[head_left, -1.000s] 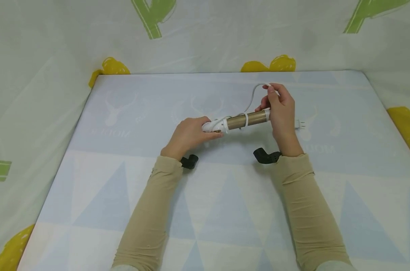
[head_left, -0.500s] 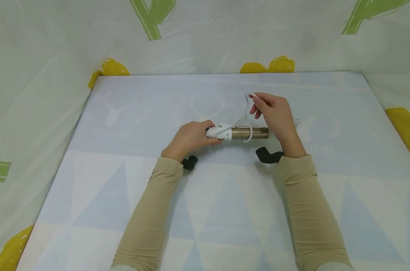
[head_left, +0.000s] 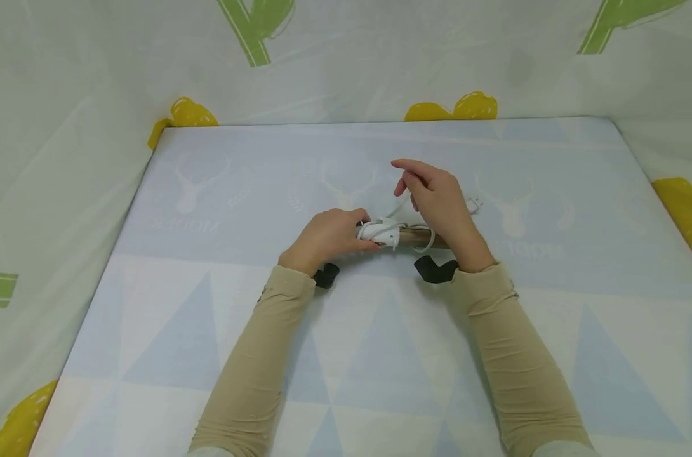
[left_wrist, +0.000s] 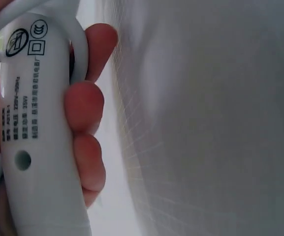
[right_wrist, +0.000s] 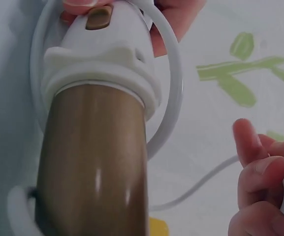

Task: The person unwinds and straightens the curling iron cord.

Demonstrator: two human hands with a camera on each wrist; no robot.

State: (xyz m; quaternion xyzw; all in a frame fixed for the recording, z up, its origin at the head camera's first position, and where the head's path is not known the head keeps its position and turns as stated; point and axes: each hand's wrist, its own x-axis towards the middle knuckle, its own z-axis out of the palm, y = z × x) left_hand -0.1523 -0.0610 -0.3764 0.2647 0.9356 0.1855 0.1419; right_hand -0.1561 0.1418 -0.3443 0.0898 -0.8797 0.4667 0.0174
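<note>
A curling iron with a white handle [left_wrist: 43,187] and a gold barrel [head_left: 414,237] lies across the middle of the head view. My left hand [head_left: 329,236] grips the handle, fingers curled round it in the left wrist view. The white cord [right_wrist: 173,73] loops loosely round the handle and barrel. My right hand [head_left: 440,200] is above the barrel, holding the cord between thumb and curled fingers, as the right wrist view shows. The index finger points left. Behind that hand the plug [head_left: 474,204] sticks out. My right hand and wrist hide the barrel's far end.
Under both hands is a table with a pale blue and white patterned cover [head_left: 380,355]. A black wrist camera [head_left: 435,270] juts inward from the right wrist, another black one [head_left: 326,276] from the left. A white printed curtain [head_left: 346,70] stands behind the table.
The right hand has moved left with the cord, over the barrel. The curling iron has shifted slightly right and nearer, its right end swinging down. The left hand keeps its grip.
</note>
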